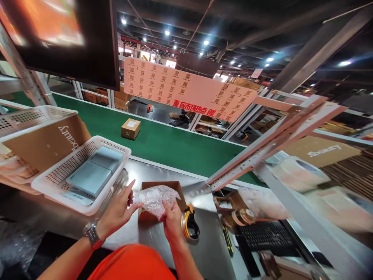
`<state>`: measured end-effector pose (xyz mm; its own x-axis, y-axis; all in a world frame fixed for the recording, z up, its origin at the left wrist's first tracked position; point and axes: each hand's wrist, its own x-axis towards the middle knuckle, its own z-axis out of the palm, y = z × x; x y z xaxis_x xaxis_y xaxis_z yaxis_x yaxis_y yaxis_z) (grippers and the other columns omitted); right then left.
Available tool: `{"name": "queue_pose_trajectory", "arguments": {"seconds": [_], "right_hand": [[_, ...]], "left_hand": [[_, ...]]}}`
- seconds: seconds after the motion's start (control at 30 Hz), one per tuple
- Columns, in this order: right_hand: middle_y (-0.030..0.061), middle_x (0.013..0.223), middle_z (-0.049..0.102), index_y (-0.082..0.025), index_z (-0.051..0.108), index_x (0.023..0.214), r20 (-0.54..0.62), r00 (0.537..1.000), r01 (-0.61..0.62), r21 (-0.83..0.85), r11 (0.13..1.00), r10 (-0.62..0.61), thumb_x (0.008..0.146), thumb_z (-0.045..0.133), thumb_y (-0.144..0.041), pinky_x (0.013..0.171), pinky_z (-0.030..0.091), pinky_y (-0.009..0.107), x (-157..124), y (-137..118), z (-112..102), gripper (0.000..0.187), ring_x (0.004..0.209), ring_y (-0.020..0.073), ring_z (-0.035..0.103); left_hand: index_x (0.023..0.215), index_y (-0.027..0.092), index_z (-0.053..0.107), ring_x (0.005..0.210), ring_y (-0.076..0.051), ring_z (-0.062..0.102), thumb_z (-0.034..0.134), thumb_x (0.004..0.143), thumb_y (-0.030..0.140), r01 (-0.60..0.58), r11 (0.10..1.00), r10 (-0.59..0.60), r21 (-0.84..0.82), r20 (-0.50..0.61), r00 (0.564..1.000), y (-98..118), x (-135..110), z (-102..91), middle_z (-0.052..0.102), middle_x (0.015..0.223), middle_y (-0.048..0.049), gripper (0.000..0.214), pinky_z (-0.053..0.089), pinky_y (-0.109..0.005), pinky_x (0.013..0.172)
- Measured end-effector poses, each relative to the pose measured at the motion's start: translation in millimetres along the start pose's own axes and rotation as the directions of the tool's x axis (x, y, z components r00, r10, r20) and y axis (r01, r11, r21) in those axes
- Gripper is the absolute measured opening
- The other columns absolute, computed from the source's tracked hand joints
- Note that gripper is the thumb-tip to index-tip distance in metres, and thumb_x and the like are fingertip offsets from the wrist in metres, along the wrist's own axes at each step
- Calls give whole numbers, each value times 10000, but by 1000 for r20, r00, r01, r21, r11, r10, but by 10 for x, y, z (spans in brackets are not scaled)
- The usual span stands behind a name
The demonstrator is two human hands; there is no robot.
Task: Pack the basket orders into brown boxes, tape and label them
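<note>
Clear bubble wrap [155, 198] lies bunched over the open top of a small brown cardboard box [148, 218] on the metal bench. My right hand [172, 219] grips its right side, thumb on top. To the left, my left hand [116, 214] has thumb and index finger stretched apart beside the wrap's left end; I cannot tell whether the thumb touches it. A watch circles my left wrist. Right of the box sits a yellow and black tape dispenser [190, 225]. Whatever the wrap may enclose cannot be made out.
Left of my hands, a white basket [116, 146] holds pale blue boxes [90, 177]. Beyond the bench, a closed carton [131, 128] sits on the green conveyor [180, 146]. A yellow cutter [227, 241] and a keyboard [268, 237] lie right, past a slanting metal post [262, 144].
</note>
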<state>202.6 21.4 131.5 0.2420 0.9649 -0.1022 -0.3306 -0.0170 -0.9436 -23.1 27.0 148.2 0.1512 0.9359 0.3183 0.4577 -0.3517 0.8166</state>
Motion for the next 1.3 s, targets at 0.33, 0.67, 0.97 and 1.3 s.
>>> {"name": "queue_pose_trajectory", "arguments": {"seconds": [0.33, 0.67, 0.97, 1.3], "right_hand": [[-98, 620, 587, -232, 612, 1046, 42, 996, -77, -51, 996, 79, 756, 893, -630, 387, 370, 202, 75, 13, -240, 567, 426, 78, 415], [201, 1717, 416, -240, 519, 1487, 556, 576, 730, -680, 72, -599, 838, 844, -279, 1287, 184, 801, 89, -146, -570, 727, 1655, 471, 233], [85, 1419, 759, -321, 674, 1475, 736, 626, 756, -493, 429, -257, 1061, 526, -236, 1257, 418, 665, 396, -76, -407, 448, 1394, 292, 666], [98, 1024, 849, -211, 803, 979, 1, 997, -80, 150, 986, 81, 679, 922, -685, 864, 666, 439, 396, -437, -60, 574, 973, 286, 797]], "left_hand": [[1063, 227, 770, 818, -218, 647, 635, 1002, 452, 33, 999, -33, 5, 104, 994, -11, 112, 259, 667, 966, -76, 269, 544, -368, 781], [1035, 212, 713, 799, -203, 639, 685, 983, 357, -17, 999, 12, 43, 101, 995, 84, 229, 301, 663, 971, -55, 157, 500, -342, 754], [1024, 220, 666, 881, -232, 673, 788, 855, 225, 39, 997, -50, 72, 162, 985, 20, 363, 560, 693, 1006, -50, 208, 548, -367, 813], [1575, 236, 462, 1474, -395, 526, 891, 794, 500, -184, 960, 210, -209, 113, 971, -12, 284, 659, 511, 1618, -194, 930, 438, -581, 1241]]}}
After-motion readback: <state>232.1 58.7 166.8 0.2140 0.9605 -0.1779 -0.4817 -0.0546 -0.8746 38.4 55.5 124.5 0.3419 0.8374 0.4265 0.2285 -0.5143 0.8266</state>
